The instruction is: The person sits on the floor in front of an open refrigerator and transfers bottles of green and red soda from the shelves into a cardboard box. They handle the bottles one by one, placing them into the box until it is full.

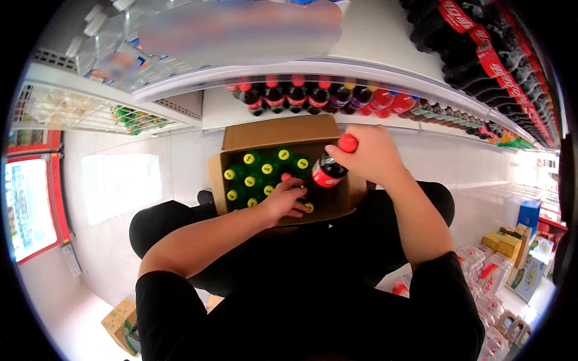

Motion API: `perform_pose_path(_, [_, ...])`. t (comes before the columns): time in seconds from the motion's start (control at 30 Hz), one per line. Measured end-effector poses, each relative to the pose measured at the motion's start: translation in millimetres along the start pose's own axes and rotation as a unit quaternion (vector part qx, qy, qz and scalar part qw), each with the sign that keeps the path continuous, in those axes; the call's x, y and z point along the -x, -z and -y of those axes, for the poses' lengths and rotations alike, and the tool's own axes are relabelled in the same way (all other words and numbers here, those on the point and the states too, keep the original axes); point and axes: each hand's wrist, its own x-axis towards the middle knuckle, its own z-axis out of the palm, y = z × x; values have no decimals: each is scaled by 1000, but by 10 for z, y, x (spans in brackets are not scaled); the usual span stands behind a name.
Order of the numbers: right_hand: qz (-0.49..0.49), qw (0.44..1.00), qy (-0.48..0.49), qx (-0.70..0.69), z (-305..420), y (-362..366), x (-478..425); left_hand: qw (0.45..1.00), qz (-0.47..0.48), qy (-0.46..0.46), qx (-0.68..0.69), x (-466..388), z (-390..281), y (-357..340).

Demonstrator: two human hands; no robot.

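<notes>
An open cardboard box (280, 131) stands on the floor between the person's knees. Several green bottles with yellow caps (267, 168) fill its left and middle parts. My right hand (372, 155) grips a cola bottle (331, 168) by its red-capped neck, over the box's right part. My left hand (285, 201) reaches over the green bottles with its fingers spread; a red cap (286, 177) shows just beyond its fingers. Whether those fingers touch a bottle is hard to tell. The bottom of the box is mostly hidden.
Beyond the box, a low shelf holds a row of cola bottles (297, 95) and other drinks. A white shelf edge (316, 67) overhangs them. Dark bottles (492, 67) stand at upper right. Wrapped bottle packs (490, 275) and cartons lie at right; a red-framed cooler (58, 194) is at left.
</notes>
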Motion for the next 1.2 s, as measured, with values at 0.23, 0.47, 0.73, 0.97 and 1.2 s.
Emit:
perform_pose_path(0.23, [38, 991, -70, 105, -134, -337, -20, 995, 58, 15, -84, -72, 2, 110])
perform_pose_path(0.47, [142, 960, -241, 34, -571, -970, -400, 993, 56, -2, -106, -7, -104, 84])
perform_pose_path(0.73, [164, 934, -298, -109, -1086, -1761, -418, 995, 48, -19, -83, 86, -169, 101])
perform_pose_path(0.97, [114, 903, -339, -236, -965, -1967, -395, 991, 56, 6, -122, 41, 7, 124])
perform_pose_path(1.2, [180, 902, -349, -181, -883, -1823, -476, 989, 53, -8, -134, 108, -10, 122])
